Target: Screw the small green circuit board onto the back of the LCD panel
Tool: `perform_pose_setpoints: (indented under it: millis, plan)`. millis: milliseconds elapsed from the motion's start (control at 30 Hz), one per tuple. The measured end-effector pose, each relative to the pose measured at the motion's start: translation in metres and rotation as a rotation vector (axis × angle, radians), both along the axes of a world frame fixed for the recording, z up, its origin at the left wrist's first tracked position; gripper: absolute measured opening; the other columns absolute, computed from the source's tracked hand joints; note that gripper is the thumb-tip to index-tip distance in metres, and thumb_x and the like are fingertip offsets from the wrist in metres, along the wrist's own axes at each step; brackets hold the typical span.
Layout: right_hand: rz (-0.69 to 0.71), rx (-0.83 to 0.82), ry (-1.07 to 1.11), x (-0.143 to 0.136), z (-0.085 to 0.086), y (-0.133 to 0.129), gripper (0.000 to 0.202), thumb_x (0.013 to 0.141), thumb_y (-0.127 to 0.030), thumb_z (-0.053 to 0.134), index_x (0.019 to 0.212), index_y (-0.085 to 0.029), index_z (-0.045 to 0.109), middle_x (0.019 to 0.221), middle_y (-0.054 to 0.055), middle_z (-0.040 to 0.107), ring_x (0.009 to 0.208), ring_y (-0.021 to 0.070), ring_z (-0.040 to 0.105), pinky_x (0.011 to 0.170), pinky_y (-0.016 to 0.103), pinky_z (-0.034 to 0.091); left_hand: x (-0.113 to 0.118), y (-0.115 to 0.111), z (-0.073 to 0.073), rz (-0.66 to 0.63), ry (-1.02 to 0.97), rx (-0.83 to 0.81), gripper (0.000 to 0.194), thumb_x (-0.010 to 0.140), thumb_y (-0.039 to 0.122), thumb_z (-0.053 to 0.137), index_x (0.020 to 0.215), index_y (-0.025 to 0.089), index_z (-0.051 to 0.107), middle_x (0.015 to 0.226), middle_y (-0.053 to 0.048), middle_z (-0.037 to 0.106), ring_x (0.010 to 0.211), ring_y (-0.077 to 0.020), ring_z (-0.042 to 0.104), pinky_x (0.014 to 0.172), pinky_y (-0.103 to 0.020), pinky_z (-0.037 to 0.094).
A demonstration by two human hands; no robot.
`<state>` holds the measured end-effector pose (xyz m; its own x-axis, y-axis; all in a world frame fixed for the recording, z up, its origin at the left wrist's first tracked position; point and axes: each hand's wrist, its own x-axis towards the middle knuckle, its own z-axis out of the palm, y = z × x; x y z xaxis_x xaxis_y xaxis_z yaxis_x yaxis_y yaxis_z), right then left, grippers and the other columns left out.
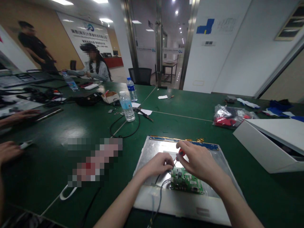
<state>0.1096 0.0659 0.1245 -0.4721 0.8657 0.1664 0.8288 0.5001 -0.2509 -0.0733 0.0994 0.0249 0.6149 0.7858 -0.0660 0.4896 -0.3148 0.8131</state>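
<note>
While our right hand [197,158] grips a red-handled tool [181,152], in the head view our left hand [162,163] has its fingers curled by the left far corner of the green circuit board [186,182]; we cannot tell whether they pinch anything. The board lies on a flat metal-backed panel [146,161], between the panel's middle and its near edge. The panel itself rests toward the near edge of the table [99,122], with a white box [268,148] beyond its right far corner. Along its far edge runs a narrow blue strip [209,145], and thin cables [161,198] trail over its near edge.

We judge the panel stiff, moderately light for its breadth, and rather slippery on its smooth metal; flexing could harm it. We would take it two-handed by the bare left and right edges, sparing the strip. The circuit board looks light, rigid and fragile, best held by its rim, off the components. The cables seem soft and easily snagged, and the tool's handle offers its surest grip.
</note>
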Motion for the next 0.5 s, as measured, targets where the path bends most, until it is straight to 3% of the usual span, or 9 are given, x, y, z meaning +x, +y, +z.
perform_pose_setpoints:
  millis: [300, 500]
  plan:
    - [0.005, 0.027, 0.029, 0.0000, -0.0032, 0.0031, 0.020, 0.086, -0.024, 0.049, 0.106, -0.020, 0.049, 0.089, 0.004, 0.067, 0.068, 0.0190, 0.062, 0.053, 0.026, 0.028, -0.0006, 0.0002, 0.0011, -0.020, 0.003, -0.010, 0.008, 0.075, 0.009, 0.058, 0.077, 0.014, 0.064, 0.071, 0.000, 0.060, 0.069, -0.0141, 0.054, 0.065, -0.023, 0.040]
    - [-0.037, -0.004, -0.020, 0.0004, -0.0029, 0.0040, 0.010, 0.086, -0.028, 0.054, 0.093, -0.021, 0.052, 0.078, 0.000, 0.069, 0.065, 0.0188, 0.062, 0.051, 0.025, 0.023, -0.0001, 0.0001, 0.0025, -0.022, 0.009, -0.005, 0.011, 0.075, 0.007, 0.057, 0.079, 0.014, 0.064, 0.073, 0.000, 0.061, 0.069, -0.0136, 0.054, 0.064, -0.022, 0.040]
